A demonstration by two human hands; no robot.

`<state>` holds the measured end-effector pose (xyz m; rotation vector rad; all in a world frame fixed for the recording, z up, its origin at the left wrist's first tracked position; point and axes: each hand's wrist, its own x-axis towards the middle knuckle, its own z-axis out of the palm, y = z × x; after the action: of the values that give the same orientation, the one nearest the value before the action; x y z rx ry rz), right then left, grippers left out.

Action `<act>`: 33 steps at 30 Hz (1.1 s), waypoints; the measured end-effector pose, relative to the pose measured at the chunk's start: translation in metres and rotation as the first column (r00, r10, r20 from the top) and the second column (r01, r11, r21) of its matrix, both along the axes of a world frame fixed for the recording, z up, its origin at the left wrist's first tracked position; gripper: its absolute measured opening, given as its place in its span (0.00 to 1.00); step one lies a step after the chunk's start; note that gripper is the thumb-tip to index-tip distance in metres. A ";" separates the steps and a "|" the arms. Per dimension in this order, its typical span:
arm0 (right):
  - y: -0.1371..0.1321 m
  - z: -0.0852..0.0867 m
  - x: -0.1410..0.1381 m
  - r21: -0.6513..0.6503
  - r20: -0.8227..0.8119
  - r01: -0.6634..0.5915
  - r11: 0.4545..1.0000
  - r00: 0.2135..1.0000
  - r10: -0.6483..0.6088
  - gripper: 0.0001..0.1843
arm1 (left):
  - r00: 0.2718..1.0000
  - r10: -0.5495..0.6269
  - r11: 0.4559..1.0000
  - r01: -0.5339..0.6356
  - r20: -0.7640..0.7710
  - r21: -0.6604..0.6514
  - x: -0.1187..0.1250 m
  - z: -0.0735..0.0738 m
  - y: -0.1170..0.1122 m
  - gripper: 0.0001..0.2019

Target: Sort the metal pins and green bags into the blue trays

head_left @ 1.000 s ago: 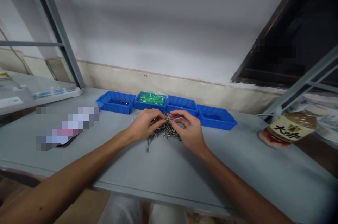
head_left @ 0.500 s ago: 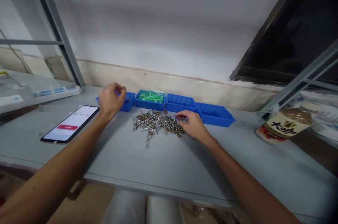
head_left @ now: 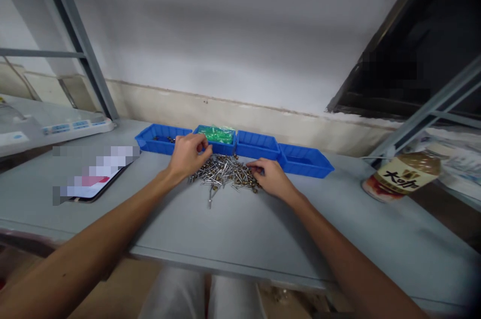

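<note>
A pile of small metal fasteners (head_left: 227, 174), slim silver shanks mixed with brownish-gold bits, lies on the grey table. At its left edge my left hand (head_left: 189, 156) hovers with bent fingers, thumb and fingertips apart, and nothing visible between them. My right hand (head_left: 273, 177) rests at the pile's right side, its index finger stretched over the pieces and the thumb apart below. Behind the pile stands a row of blue bins. The leftmost bin (head_left: 150, 144) holds a few small dark pieces; the second bin (head_left: 220, 149) contains green plastic packaging (head_left: 218, 134).
To the right are a third blue bin (head_left: 255, 151) and a fourth blue bin (head_left: 310, 170). A phone (head_left: 97, 184) lies at left, near a white power strip (head_left: 78, 127). A labelled bottle (head_left: 406, 175) stands at right by a metal frame. The wall is close behind.
My left hand has moved right and down from over the leftmost bin to the pile's left edge. The small shiny piece at its fingertips is no longer visible. My right hand has barely moved.
</note>
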<state>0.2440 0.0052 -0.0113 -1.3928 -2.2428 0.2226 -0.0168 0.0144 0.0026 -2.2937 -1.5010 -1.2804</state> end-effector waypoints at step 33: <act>-0.028 0.014 -0.033 -0.017 -0.763 -0.199 0.980 0.636 0.115 0.05 | 0.816 -0.474 0.794 0.558 0.329 -0.240 0.042 0.000 -0.036 0.04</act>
<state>0.2110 -0.0227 0.0031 -0.8764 -1.6231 0.8322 0.0253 -0.0221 0.0030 -3.0218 -1.2567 -1.6077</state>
